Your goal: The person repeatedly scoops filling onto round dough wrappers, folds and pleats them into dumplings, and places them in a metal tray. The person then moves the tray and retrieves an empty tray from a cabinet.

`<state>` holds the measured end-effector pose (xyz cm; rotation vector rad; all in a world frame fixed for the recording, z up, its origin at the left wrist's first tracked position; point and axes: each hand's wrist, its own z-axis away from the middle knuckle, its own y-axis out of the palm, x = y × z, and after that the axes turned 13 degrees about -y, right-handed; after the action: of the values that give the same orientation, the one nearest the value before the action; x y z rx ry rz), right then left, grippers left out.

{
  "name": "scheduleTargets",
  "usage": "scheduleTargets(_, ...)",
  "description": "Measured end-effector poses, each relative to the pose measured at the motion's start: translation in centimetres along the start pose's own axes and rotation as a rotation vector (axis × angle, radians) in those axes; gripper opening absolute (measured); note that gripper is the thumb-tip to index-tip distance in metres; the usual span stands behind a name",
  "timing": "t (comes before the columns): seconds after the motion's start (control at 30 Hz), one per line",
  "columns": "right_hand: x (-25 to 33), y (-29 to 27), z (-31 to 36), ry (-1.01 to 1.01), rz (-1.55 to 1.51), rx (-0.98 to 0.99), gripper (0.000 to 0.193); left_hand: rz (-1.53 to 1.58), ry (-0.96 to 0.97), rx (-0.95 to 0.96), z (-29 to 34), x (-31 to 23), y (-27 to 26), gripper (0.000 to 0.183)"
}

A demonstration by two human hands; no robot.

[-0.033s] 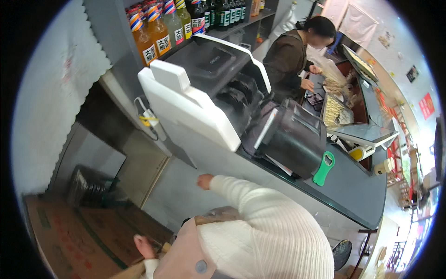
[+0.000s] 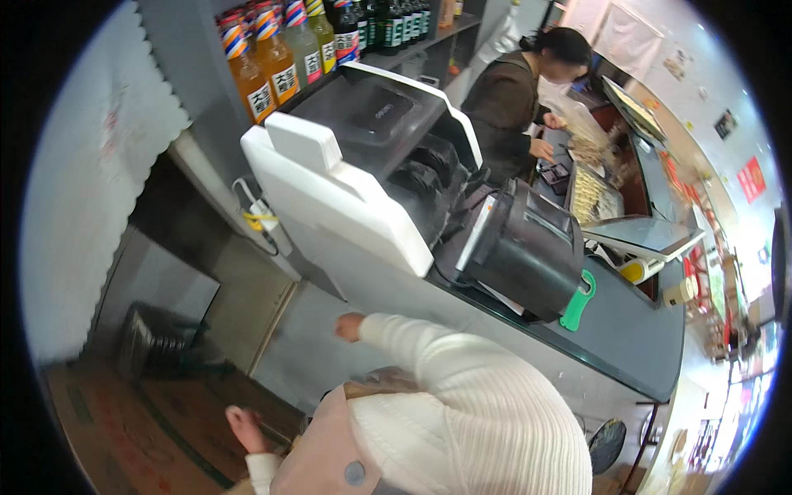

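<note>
My right hand [image 2: 349,327] hangs at the end of a white knitted sleeve [image 2: 495,388], in front of the pale side of the counter. Its fingers look curled in, and nothing shows in them. Lower and farther left, my left hand [image 2: 244,429] is held over brown cardboard boxes [image 2: 157,429] with its fingers loosely closed and no object visible. A pink apron [image 2: 338,445] with a grey button covers my front. Neither hand appears to touch anything. Above my right hand stands a black-and-white machine [image 2: 355,198], beside a black rounded device [image 2: 528,247] on the grey counter.
A green bottle opener [image 2: 580,301] lies on the grey counter [image 2: 627,338]. Bottled drinks [image 2: 280,66] line the shelf. A person [image 2: 503,107] works behind a tray of pale food pieces [image 2: 594,198]. A white scalloped curtain [image 2: 99,165] hangs at left; a dark stool [image 2: 608,444] stands lower right.
My left hand has shifted a little up and left, and my right hand slightly left. The surroundings have moved slightly in the picture.
</note>
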<state>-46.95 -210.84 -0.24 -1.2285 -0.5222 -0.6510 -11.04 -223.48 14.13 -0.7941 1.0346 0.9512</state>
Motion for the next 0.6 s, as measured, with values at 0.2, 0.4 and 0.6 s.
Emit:
scheduleTargets(0.2, 14.5, -4.4, -13.5, -0.353, -0.242, 0.154, 0.033, 0.35, 0.368, 0.411, -19.1, -19.1, 3.9, 0.034)
scheduleTargets(0.4, 20.6, -7.9, -29.1, -0.409, -0.188, 0.26, 0.03, 0.578, 0.34, 0.659, -30.9, -35.3, -1.4, 0.079)
scheduleTargets(0.6, 21.6, -7.7, -42.2, -0.707, 0.193, 0.439, 0.034, 0.778, 0.599, 0.643, -34.5, -43.8, -15.0, 0.071)
